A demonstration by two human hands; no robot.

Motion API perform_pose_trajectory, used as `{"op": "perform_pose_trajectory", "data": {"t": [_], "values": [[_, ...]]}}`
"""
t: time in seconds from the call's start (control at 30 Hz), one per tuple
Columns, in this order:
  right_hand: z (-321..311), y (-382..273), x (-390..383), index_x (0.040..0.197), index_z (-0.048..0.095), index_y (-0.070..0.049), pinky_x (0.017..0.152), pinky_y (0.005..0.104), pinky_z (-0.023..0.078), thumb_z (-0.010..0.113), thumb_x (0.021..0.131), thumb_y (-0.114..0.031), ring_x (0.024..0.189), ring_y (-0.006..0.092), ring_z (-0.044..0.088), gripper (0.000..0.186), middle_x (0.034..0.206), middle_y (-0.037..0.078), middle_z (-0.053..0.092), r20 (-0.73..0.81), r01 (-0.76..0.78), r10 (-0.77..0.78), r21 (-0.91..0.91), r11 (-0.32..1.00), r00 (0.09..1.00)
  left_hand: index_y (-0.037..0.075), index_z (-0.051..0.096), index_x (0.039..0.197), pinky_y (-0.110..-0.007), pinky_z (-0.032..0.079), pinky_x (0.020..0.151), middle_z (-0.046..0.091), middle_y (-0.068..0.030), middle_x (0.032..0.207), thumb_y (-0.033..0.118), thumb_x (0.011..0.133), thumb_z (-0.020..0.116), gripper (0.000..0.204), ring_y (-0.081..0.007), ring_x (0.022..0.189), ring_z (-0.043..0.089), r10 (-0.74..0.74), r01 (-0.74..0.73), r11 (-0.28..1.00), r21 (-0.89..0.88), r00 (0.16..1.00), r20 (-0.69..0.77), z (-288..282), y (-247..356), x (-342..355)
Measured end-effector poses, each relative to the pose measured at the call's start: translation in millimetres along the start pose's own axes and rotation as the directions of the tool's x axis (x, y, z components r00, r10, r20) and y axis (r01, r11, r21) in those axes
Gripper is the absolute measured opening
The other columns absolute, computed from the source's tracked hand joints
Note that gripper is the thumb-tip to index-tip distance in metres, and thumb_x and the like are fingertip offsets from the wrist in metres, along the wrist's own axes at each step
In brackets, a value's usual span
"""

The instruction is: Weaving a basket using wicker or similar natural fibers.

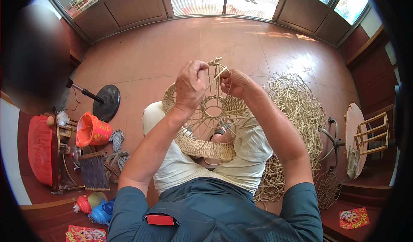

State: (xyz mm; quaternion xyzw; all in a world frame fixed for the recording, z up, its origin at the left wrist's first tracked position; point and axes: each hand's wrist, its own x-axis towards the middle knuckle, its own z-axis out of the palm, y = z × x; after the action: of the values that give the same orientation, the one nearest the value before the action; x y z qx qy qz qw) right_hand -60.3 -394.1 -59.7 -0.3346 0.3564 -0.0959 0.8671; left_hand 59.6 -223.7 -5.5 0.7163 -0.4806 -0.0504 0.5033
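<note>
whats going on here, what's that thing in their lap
A seated person is weaving a round basket from pale cane, with the half-made frame resting on their lap. The left hand and right hand are raised over it, both pinching thin strands near the wrapped end at the top of the frame. The lower rim is already woven tight; the upper part is open spokes and a ring. A loose pile of cane lies on the floor to their right, and an orange bucket stands to the left.
</note>
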Motion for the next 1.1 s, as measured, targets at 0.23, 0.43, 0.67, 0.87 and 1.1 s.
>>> {"op": "perform_pose_trajectory", "data": {"t": [0.23, 0.43, 0.67, 0.87, 1.1], "values": [[-1, 1, -2, 0.097, 0.069, -0.001, 0.051, 0.0251, 0.060, 0.066, 0.102, -0.004, 0.058, 0.0136, 0.066, 0.006, 0.076, 0.004, 0.066, -0.001, -0.001, 0.001, -0.023, 1.000, 1.000, -0.007, 0.060, 0.147, -0.026, 0.056, 0.062, 0.074, -0.0093, 0.097, 0.011, 0.112, 0.061, 0.040, -0.0091, 0.073, 0.066, -0.306, 0.365, 0.853, -0.373, 0.929, 0.208, 30, 7, -21], [15, 0, -20, 0.096, 0.068, 0.001, 0.053, 0.0236, 0.059, 0.064, 0.104, -0.006, 0.057, 0.0123, 0.064, 0.011, 0.077, 0.004, 0.067, 0.081, 0.008, -0.001, -0.081, 0.997, 0.997, -0.005, 0.066, 0.132, -0.020, 0.047, 0.053, 0.065, -0.0005, 0.085, 0.013, 0.112, 0.064, 0.026, -0.0029, 0.067, 0.057, -0.400, 0.420, 0.575, -0.702, 0.893, 0.206, 46, 7, -14], [9, 17, -20, 0.107, 0.071, 0.002, 0.063, 0.0284, 0.059, 0.061, 0.106, -0.006, 0.072, 0.0164, 0.068, 0.013, 0.089, 0.008, 0.071, -0.146, 0.326, -0.348, -0.153, 0.933, 0.926, 0.005, 0.070, 0.103, -0.039, 0.049, 0.060, 0.067, -0.0076, 0.074, 0.020, 0.111, 0.066, 0.018, -0.0186, 0.062, 0.063, -0.173, 0.139, 0.961, -0.237, 0.977, -0.128, 34, 12, -40], [22, 12, -68, 0.122, 0.072, -0.005, 0.091, 0.0384, 0.061, 0.076, 0.098, -0.014, 0.106, 0.0228, 0.074, 0.026, 0.117, 0.010, 0.075, 0.230, 0.520, -0.927, -0.853, -0.045, 0.297, 0.003, 0.073, 0.104, -0.036, 0.044, 0.060, 0.061, -0.0072, 0.072, 0.024, 0.111, 0.068, 0.023, -0.0126, 0.064, 0.054, -0.149, 0.149, 0.970, -0.191, 0.989, 0.018, -15, 27, -87], [43, 17, -73, 0.121, 0.071, -0.010, 0.087, 0.0415, 0.064, 0.084, 0.092, -0.015, 0.101, 0.0291, 0.076, 0.032, 0.114, 0.011, 0.072, 0.493, 0.557, -0.835, -0.776, -0.296, 0.243, 0.009, 0.073, 0.104, -0.043, 0.055, 0.062, 0.073, -0.0131, 0.078, 0.025, 0.107, 0.072, 0.016, -0.0331, 0.071, 0.075, 0.024, -0.016, 0.998, -0.066, 0.992, 0.121, -53, 62, -118]]}}
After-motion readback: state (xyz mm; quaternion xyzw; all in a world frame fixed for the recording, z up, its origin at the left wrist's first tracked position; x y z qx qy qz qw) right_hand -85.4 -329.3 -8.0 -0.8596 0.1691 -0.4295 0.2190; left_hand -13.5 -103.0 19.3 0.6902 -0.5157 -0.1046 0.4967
